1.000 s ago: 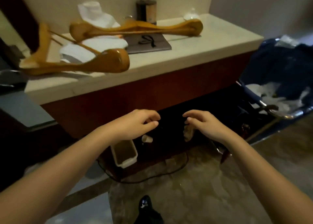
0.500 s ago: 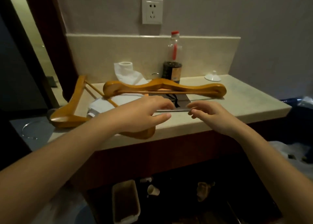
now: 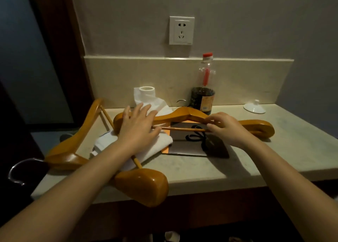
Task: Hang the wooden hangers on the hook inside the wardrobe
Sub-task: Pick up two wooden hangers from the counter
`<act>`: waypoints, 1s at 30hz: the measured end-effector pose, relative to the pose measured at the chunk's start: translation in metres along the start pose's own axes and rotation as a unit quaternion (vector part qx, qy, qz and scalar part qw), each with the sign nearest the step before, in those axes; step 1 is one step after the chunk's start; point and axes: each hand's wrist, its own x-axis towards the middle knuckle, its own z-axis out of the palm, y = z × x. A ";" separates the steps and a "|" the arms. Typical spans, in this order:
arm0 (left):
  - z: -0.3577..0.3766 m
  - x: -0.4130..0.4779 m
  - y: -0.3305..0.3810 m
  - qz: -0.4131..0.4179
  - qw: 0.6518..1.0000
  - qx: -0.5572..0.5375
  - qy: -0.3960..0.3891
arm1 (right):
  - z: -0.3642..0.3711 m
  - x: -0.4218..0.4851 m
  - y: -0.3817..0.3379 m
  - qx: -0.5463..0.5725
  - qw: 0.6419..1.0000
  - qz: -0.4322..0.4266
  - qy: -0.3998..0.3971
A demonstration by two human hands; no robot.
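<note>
Lies left-to-right across worktop (image 3: 274, 159), far hanger (image 3: 190, 113): clasped right of centre by right hand (image 3: 226, 130), fingers curled; left hand (image 3: 137, 128) flat (fingers straight) on left end.

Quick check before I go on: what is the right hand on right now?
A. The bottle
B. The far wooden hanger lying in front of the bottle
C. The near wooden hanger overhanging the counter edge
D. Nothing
B: the right hand pinches the far wooden hanger just right of its peak, while the near wooden hanger and the bottle lie clear of it.
</note>
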 end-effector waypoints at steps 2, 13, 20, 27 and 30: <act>0.005 -0.001 -0.002 -0.016 0.999 0.023 0.025 | 0.003 0.021 0.008 -0.016 1.000 0.009 -0.007; 0.016 -0.003 -0.004 -0.015 0.998 0.050 0.042 | 0.041 0.092 0.029 -0.070 0.997 0.025 -0.029; 0.016 -0.003 -0.005 -0.027 0.996 -0.042 0.074 | 0.045 0.100 0.038 -0.120 0.990 0.049 -0.063; 0.008 -0.011 -0.004 -0.099 0.986 0.015 0.131 | 0.041 0.098 0.042 -0.092 0.993 0.060 -0.042; 0.003 -0.019 -0.011 -0.180 0.977 0.044 0.106 | 0.041 0.096 0.042 -0.075 0.995 0.063 -0.019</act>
